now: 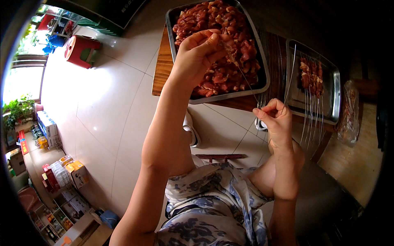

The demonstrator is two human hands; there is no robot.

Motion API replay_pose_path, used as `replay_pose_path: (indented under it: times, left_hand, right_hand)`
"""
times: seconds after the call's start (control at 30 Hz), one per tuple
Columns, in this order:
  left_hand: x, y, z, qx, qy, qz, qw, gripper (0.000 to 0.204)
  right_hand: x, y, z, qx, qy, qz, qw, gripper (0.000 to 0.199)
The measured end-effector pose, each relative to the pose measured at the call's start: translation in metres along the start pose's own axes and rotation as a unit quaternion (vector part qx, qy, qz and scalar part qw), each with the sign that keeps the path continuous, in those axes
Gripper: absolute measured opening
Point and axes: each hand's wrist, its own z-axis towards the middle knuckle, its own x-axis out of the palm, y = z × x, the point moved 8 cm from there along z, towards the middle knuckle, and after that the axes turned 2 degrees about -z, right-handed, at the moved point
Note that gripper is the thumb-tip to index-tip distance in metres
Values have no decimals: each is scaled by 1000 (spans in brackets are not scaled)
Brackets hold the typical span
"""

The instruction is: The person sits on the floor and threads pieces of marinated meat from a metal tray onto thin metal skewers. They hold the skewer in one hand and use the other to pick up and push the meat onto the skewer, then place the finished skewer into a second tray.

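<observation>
Currently clamping a thin skewer (pixel 248 84) in the right hand (pixel 279 121); pinching meat (pixel 230 51) at its upper end with the left hand (pixel 196 52). Under the left grip, see a metal tray (pixel 223 96) of raw chunks (pixel 246 33); up-right of the right grip, a second tray (pixel 329 107) bearing loaded skewers (pixel 314 80). Far up-left of both, notice pale lettering (pixel 129 5), too small to read.

Looked like a small shop or eatery, without showing clearly which. Was floored in large, glossy, pale tiles (pixel 111 131) and lit from a bright window (pixel 22 84) at the left. Was stocked along that side with an orange-and-white cardboard box (pixel 77 174) and compartmented shelves of small goods (pixel 55 217). Was furnished with a red plastic stool (pixel 84 51) and a brown wooden counter (pixel 161 74), bearing a rectangular metal tray (pixel 266 80) heaped with raw red meat chunks (pixel 213 18).
</observation>
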Motion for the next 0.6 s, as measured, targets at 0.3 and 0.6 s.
replay_pose_path:
  times: [0.3, 0.6]
  left_hand:
    - [-1, -6, 0, -6, -4, 92, 996, 25]
    - [-2, -5, 1, -19, -10, 104, 994, 27]
  right_hand:
    - [-5, -2, 1, -5, 2, -19, 1000, 22]
    - [-10, 2, 2, -10, 20, -44, 999, 21]
